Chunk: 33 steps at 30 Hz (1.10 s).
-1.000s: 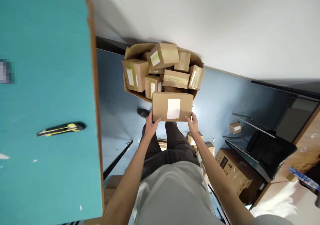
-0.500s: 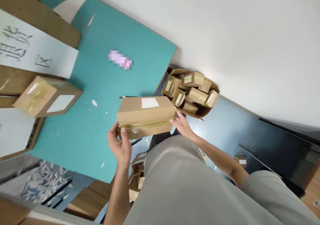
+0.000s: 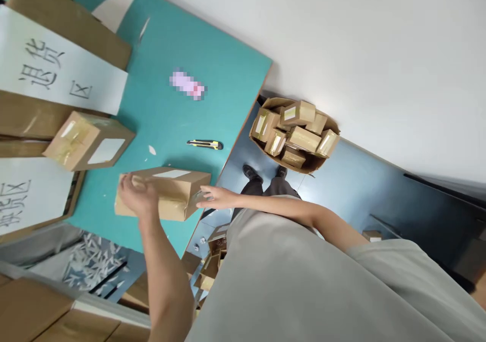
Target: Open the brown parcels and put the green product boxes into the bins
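Note:
A brown cardboard parcel (image 3: pixel 170 192) with a white label lies on the teal table (image 3: pixel 182 119) near its front edge. My left hand (image 3: pixel 136 196) grips the parcel's left end, fingers curled over its top. My right hand (image 3: pixel 214 197) presses against the parcel's right end with fingers stretched along it. A yellow-and-black utility knife (image 3: pixel 205 144) lies on the table just beyond the parcel.
A second taped parcel (image 3: pixel 89 142) sits further left on the table, beside cardboard bins with white signs (image 3: pixel 61 73). On the blue floor stands an open carton (image 3: pixel 294 134) heaped with several small parcels. More small boxes (image 3: pixel 210 268) lie under the table. White wall behind.
The parcel came from the floor carton up over the table edge and now rests on the teal surface, further left. The knife, hidden half a second ago, shows again.

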Each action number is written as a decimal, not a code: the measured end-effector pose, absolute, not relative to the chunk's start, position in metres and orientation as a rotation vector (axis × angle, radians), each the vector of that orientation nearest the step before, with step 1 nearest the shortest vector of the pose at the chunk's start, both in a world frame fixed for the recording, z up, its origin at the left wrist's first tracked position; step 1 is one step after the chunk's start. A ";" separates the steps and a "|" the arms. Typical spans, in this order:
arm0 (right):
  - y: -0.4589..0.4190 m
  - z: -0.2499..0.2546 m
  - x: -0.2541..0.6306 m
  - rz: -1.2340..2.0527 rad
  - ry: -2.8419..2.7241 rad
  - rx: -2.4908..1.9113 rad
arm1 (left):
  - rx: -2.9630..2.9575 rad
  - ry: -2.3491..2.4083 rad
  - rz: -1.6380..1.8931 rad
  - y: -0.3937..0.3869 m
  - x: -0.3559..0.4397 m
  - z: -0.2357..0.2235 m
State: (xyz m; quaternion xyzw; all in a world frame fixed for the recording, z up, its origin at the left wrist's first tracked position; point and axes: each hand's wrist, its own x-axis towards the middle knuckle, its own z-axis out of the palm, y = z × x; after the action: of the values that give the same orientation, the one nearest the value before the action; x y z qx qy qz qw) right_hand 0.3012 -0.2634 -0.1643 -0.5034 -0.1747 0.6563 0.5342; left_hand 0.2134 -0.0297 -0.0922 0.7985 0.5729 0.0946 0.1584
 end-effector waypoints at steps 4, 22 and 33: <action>-0.336 -0.199 0.355 1.482 -0.199 -1.285 | 2.353 1.172 0.328 -0.121 0.281 -0.119; -0.620 -0.387 0.588 0.738 0.510 -1.693 | 2.073 0.466 -0.512 -0.319 0.555 -0.388; -0.595 -0.585 0.783 0.720 0.377 -1.914 | 1.861 0.279 -0.447 -0.357 0.699 -0.586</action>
State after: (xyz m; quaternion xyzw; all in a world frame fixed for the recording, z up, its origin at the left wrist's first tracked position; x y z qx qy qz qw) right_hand 0.7835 -0.5949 -0.5855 -0.7937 0.1565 0.2986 0.5063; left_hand 0.6994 -0.3567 -0.5858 0.7921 0.1186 -0.1902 0.5677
